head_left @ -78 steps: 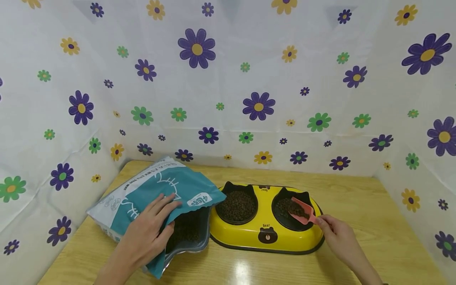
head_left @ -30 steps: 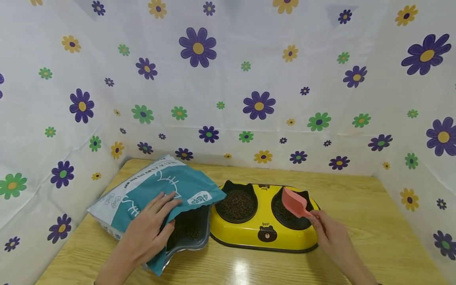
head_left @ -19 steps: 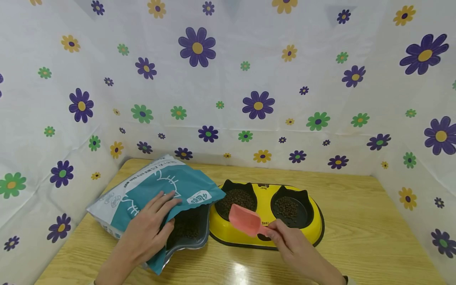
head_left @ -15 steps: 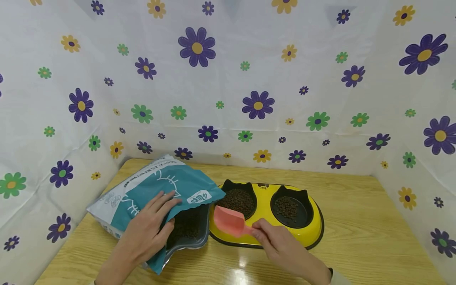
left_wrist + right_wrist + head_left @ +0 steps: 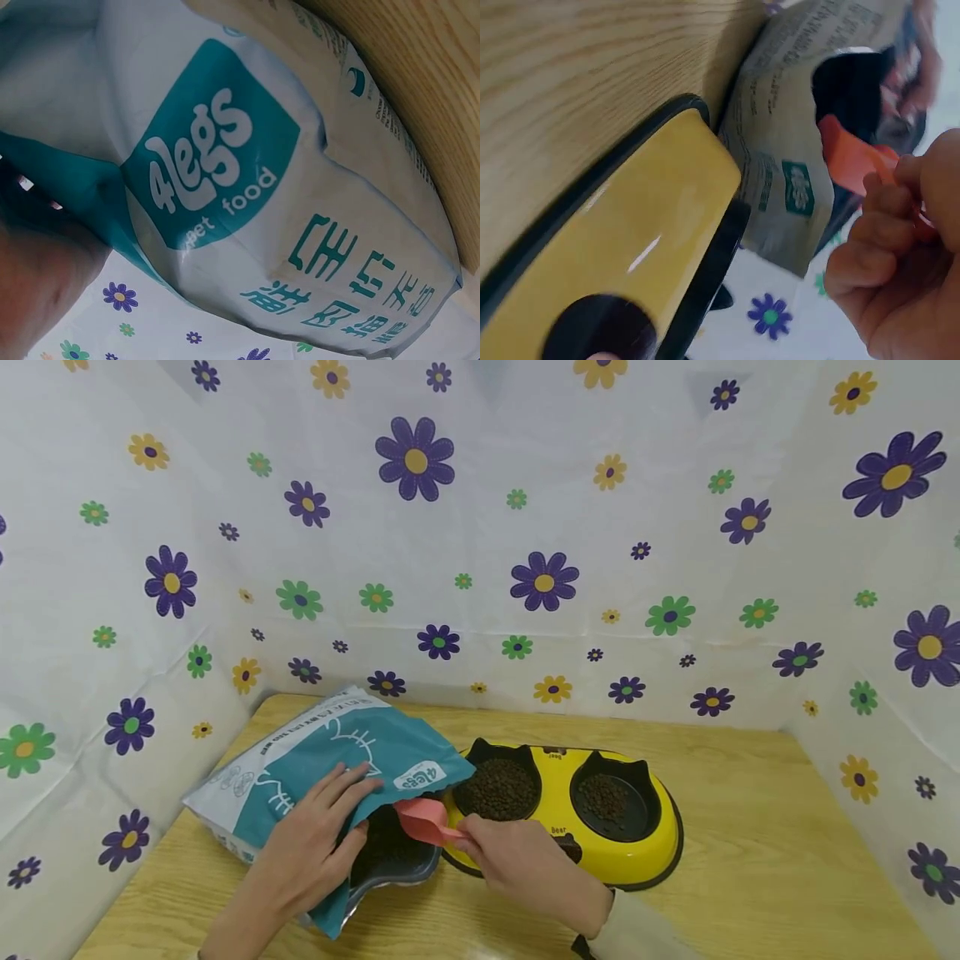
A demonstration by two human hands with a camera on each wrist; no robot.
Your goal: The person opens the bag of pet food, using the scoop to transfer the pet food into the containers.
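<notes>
A teal and white pet food bag (image 5: 405, 743) lies on its side at the left, its mouth facing right with dark kibble inside. My left hand (image 5: 311, 852) holds the bag's upper edge, fingers on top and thumb at the opening. A pink scoop (image 5: 423, 821) is gripped by its handle in my right hand (image 5: 525, 864). Its front end is inside the mouth of the bag; in the right wrist view the scoop (image 5: 853, 161) enters the opening. Whether kibble is in it cannot be seen.
A yellow double pet bowl (image 5: 556, 793) stands right of the bag. Kibble (image 5: 498, 789) covers much of its left dish, and a smaller heap of kibble (image 5: 602, 797) lies in the right dish. Flower-patterned cloth (image 5: 480, 527) surrounds the wooden table (image 5: 750, 827).
My right hand has turned the scoop over the right dish, leaving kibble there, then carried it left across the bowl into the bag's mouth. The left hand has stayed on the bag.
</notes>
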